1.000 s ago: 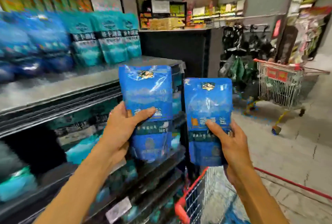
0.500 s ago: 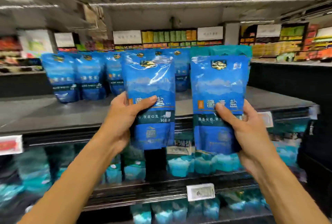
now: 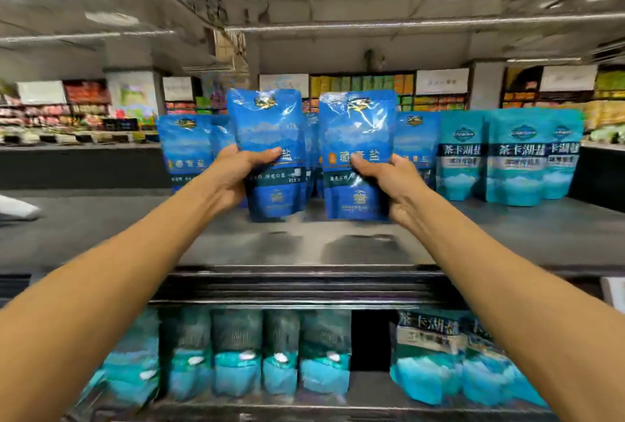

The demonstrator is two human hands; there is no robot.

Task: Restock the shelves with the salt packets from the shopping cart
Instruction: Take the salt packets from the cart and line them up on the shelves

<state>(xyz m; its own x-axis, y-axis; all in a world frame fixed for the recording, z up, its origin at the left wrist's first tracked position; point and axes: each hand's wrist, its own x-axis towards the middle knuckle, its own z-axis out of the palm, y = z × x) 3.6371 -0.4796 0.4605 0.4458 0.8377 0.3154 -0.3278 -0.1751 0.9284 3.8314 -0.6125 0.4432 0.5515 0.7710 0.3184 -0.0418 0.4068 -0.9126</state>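
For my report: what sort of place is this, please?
Most likely a supermarket aisle: rows of identical blue salt packets and teal packets stand on a dark shelf, with more stocked shelves behind.

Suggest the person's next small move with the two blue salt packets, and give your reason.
Probably set both down: the left hand and right hand hold blue salt packets upright just above the top shelf, in front of the matching blue row.

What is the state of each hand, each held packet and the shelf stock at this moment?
Left hand: grips a packet.
Right hand: grips a packet.
Left blue salt packet: upright, held over the top shelf.
Right blue salt packet: upright, held over the same shelf.
Blue packets behind: standing.
Teal packets: standing, to the right.
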